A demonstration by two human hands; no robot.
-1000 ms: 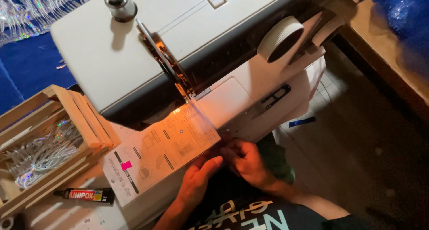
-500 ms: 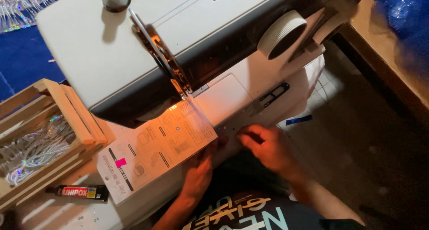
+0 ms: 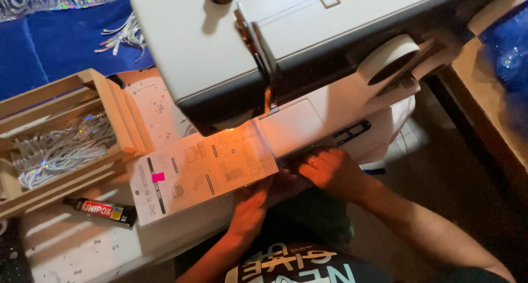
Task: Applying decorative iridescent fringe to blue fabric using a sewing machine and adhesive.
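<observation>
A white sewing machine (image 3: 308,35) fills the upper middle, its lamp casting orange light on the bed. A white printed card (image 3: 201,170) with a pink sticker lies against the front of the bed. My left hand (image 3: 250,206) sits at the card's lower right edge, fingers curled at the machine's front. My right hand (image 3: 330,170), a ring on one finger, presses on the front edge of the bed just right of the card. What the fingers grip is hidden.
A wooden crate (image 3: 66,134) of shiny silver fringe stands at left. A black glue tube (image 3: 102,210) lies on the white table below it. Black thread snips (image 3: 352,132) rest on the machine bed. Blue fabric (image 3: 49,46) covers the back left.
The view has shifted and come closer. My right hand slid right along the bed's front edge; my left hand dropped lower, under the card's corner.
</observation>
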